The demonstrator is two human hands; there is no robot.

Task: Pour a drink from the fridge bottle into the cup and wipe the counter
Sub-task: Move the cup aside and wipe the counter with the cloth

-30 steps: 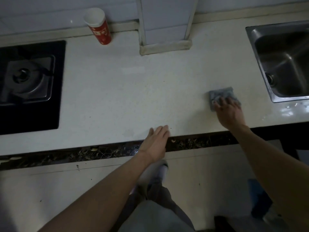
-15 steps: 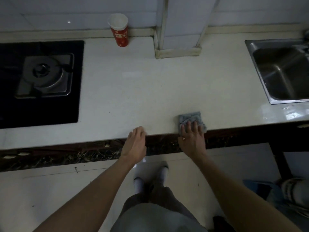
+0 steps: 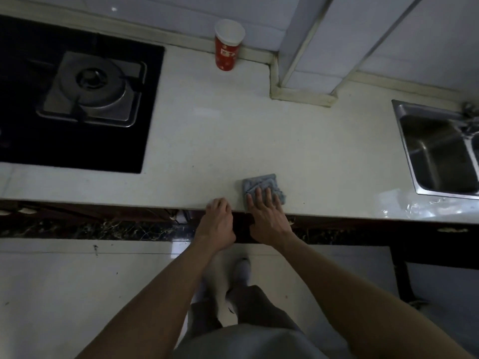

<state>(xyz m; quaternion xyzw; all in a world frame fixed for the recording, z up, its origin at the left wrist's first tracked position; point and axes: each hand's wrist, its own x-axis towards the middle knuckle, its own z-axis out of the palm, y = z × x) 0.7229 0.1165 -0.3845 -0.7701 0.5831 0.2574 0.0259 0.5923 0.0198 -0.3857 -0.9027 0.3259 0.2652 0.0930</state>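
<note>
We judge pouring finished: the red paper cup [image 3: 228,47] stands just right of the black gas hob [image 3: 149,104]. Wiping remains under way: further right of the hob, at the pale worktop's [image 3: 259,136] front edge, our right grip [image 3: 267,213] presses flat-fingered on the folded grey cloth [image 3: 260,182]. Our left grip [image 3: 219,218] curls beside it; we cannot tell whether it holds anything.

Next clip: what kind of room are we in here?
Most likely a home kitchen: a gas stove is set into the white counter, a steel sink sits at the right, and a tiled wall runs behind.

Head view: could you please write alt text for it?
A person's right hand presses a grey cloth at the front edge of the white counter, the left hand beside it. A red cup stands at the back wall.
</note>
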